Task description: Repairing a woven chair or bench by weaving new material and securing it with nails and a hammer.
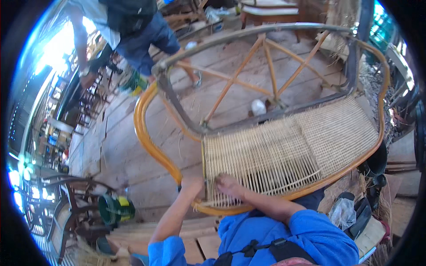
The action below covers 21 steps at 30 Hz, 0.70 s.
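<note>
A rattan chair or bench frame (151,135), with orange bent arms, stands tilted in front of me. Its pale woven cane panel (284,142) is tightly woven at the right and far side; close to me, lengthwise strands lie with open gaps. My left hand (192,186) is at the panel's left edge, beside the orange arm, fingers curled and partly hidden. My right hand (229,185) sits just right of it on the near left strands, fingers bent together as if pinching a strand. The strand's end is too small to see.
Wooden boards (128,150) cover the floor. A dark green bucket (115,209) and dark chair frames (62,217) are at the lower left. Another person in blue shorts (146,44) stands at the far left. Plastic bags and black items (350,215) lie at the right.
</note>
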{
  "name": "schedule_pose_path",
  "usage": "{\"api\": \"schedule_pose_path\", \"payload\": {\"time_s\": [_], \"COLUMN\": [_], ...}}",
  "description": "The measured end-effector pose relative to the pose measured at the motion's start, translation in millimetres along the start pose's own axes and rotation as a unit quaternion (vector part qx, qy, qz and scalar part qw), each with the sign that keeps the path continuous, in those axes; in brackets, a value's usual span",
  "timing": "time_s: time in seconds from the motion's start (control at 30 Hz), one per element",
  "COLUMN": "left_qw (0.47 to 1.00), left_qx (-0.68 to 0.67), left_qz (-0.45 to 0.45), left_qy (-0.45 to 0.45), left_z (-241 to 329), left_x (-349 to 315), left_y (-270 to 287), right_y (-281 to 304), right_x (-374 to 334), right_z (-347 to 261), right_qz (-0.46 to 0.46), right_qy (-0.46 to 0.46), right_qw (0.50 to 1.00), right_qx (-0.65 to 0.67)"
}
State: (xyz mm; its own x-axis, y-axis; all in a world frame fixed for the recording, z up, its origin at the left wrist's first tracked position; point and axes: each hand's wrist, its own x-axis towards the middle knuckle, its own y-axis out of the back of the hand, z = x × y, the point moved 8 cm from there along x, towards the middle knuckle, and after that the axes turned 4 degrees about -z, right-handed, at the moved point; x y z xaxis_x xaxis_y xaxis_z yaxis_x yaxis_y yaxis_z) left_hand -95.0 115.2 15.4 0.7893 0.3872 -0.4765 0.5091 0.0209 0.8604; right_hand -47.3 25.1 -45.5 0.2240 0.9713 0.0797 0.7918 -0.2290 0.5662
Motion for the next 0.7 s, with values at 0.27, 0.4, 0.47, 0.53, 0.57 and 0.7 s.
{"api": "schedule_pose_path", "payload": {"time_s": [0.27,0.4,0.47,0.53,0.57,0.7], "left_qw": [1.0,0.998,0.992,0.989,0.986,0.981], "left_qx": [0.014,0.032,0.047,0.046,0.044,0.061], "left_qz": [-0.004,-0.045,-0.116,-0.143,-0.163,-0.183], "left_qy": [-0.015,-0.009,0.007,-0.003,-0.011,-0.033], "left_z": [-9.2,3.4,8.7,13.4,14.7,27.1], "left_x": [62.6,59.4,54.4,50.3,46.9,42.2], "left_y": [-19.0,-10.4,-4.2,-1.8,-5.4,-12.8], "right_y": [25.8,-2.4,-14.2,-20.3,-8.5,4.6], "right_x": [11.4,13.3,12.1,10.4,9.0,4.1], "right_z": [11.4,16.6,21.8,19.2,14.9,14.9], "right_qz": [0.03,0.026,0.014,-0.008,0.004,0.034], "right_qy": [-0.022,0.039,0.029,0.025,-0.019,-0.039], "right_qw": [0.999,0.988,0.986,0.984,0.994,0.999], "right_qx": [-0.027,-0.146,-0.164,-0.178,-0.105,-0.009]}}
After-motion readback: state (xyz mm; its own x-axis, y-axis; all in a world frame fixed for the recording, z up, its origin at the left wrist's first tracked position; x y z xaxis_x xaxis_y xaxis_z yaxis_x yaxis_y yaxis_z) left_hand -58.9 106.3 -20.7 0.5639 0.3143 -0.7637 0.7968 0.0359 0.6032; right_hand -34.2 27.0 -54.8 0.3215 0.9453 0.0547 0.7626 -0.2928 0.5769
